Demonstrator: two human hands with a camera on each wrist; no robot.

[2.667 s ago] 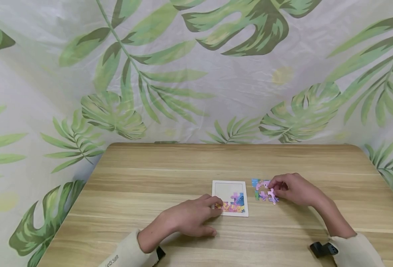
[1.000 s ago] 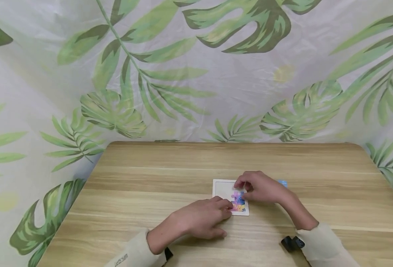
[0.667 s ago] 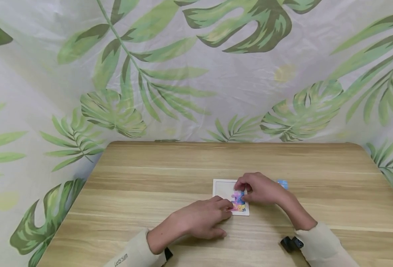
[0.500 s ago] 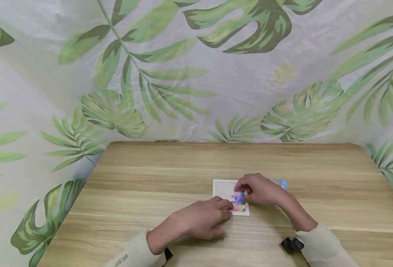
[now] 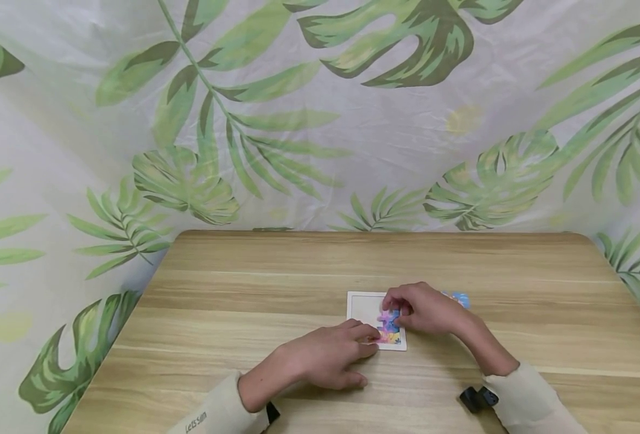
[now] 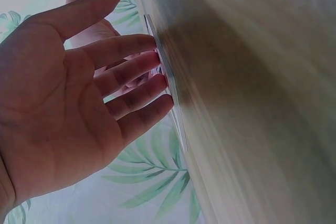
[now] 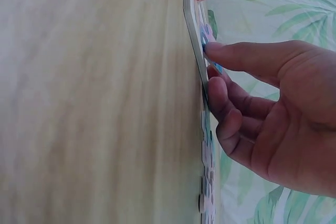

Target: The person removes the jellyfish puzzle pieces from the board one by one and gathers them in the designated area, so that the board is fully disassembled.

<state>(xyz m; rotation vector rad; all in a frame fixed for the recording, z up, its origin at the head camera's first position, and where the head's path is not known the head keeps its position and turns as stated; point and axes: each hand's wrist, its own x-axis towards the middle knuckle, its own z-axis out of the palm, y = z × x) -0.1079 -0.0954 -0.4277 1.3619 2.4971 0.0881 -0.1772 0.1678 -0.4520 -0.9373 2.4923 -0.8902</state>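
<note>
On the wood-grained table [image 5: 243, 271], a little right of centre, the puzzle board [image 5: 364, 304] lies flat, its white border framing fitted pieces [image 5: 389, 334] at the near right and bare pale backing beyond. The left hand [image 5: 322, 357] is relaxed, fingers nearly straight, their tips resting on the near left part of the board, the thumb held apart from it. The right hand [image 5: 428, 308] is narrowed: thumb and forefinger seem to pinch a blue puzzle piece [image 7: 216, 66] at the board's right side, though the hand covers most of it and the wrist view is dim. Loose pieces [image 5: 458, 298] lie just right of the board, partly hidden by that hand.

The piece should be very light and stiff, like thin card; its narrow tabs would likely fray or bend if forced. Its smooth face may slip, so opposite edges look the best hold. The board, thin and probably light too, could slide unless steadied at its border.

Rounded knobs and notches shape the pink, blue and yellow printed pieces; behind, the leaf-patterned cloth [image 5: 276, 150] shows creases and a faint sheen
</note>
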